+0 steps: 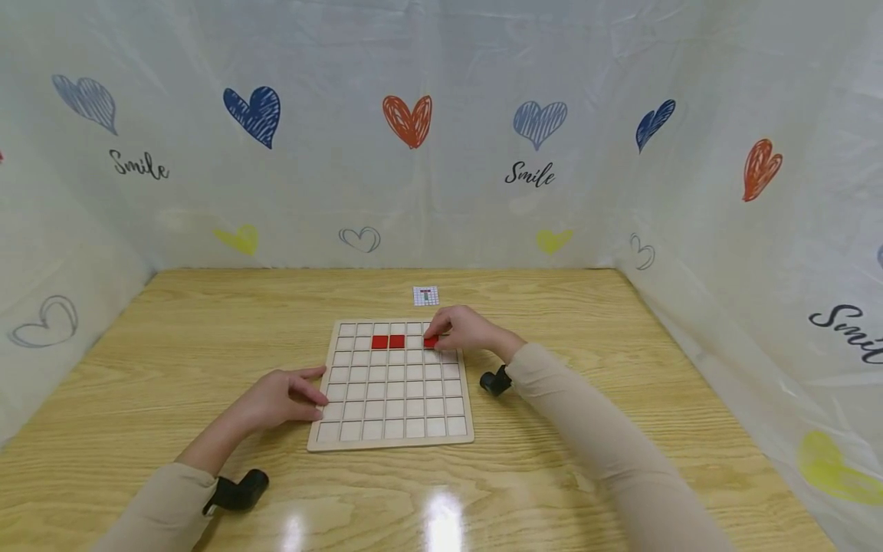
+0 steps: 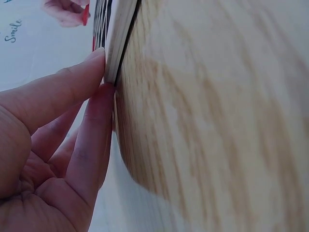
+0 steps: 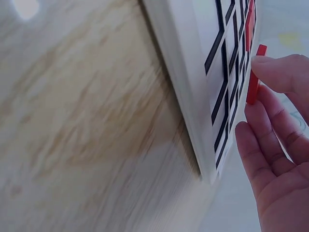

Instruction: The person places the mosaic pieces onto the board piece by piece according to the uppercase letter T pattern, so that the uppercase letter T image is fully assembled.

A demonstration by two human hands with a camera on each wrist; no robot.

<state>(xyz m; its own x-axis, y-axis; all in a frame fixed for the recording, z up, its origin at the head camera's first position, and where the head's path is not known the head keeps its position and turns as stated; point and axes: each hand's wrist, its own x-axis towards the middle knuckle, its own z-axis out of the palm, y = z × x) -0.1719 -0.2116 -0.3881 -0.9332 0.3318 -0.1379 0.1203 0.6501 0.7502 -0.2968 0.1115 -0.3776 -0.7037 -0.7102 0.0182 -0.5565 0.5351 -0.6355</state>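
A pale wooden grid board [image 1: 385, 438] with square cells lies on the table. Two red square tiles [image 1: 388, 342] sit side by side in its second row from the back. Over the same row, farther right, my right hand [image 1: 471, 328] pinches a third red tile [image 3: 256, 75] between thumb and fingertips. In the right wrist view that tile is tipped up off the board's surface. My left hand [image 1: 279, 399] rests against the board's left edge, its thumb and fingertips [image 2: 99, 55] touching the rim with relaxed fingers.
Behind the board lies a small card [image 1: 425, 296] printed with a grid pattern. The wooden table [image 1: 552, 468] ends at white curtains [image 1: 455, 192] with hearts and lettering at the back and sides. Black wrist-mounted pieces [image 1: 241, 491] sit beside each sleeve.
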